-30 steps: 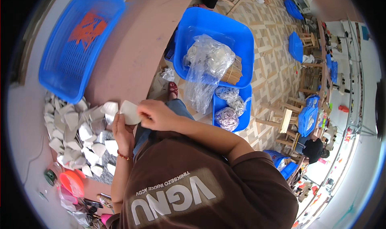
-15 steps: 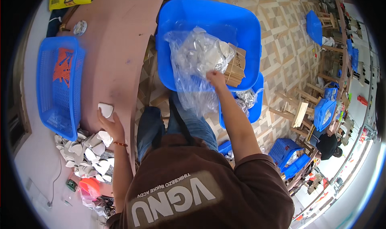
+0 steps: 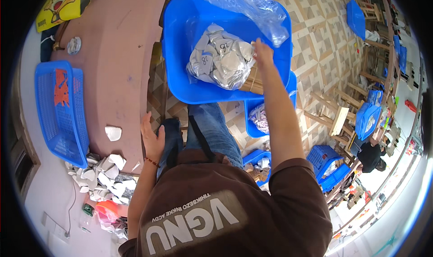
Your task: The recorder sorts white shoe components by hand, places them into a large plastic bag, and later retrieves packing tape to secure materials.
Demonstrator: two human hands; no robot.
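A blue tub (image 3: pixel 175 83) stands in front of me at the top, beside the table. In it lies a heap of pale curved pieces (image 3: pixel 228 63) in a clear plastic bag (image 3: pixel 266 20), whose loose film spreads over the tub's far side. My right hand (image 3: pixel 264 54) reaches to the heap's right edge, fingers closed on what appears to be the bag. Partly under my right forearm is a bundle of brown card (image 3: pixel 254 82). My left hand (image 3: pixel 153 137) hovers at the table's edge, fingers apart and holding nothing. Left of it, a single off-white piece (image 3: pixel 113 133) lies on the table.
On the pinkish table (image 3: pixel 119 54) are a blue perforated basket (image 3: pixel 45 117) with orange strips and a pile of pale pieces (image 3: pixel 106 178). More blue bins (image 3: pixel 253 130) stand on the floor by my legs. Wooden stools (image 3: pixel 338 120) are on the right.
My right hand has moved up and right; the bag's loose film now lies across the tub's far side, exposing the heap. My left hand has moved right, away from the single piece on the table.
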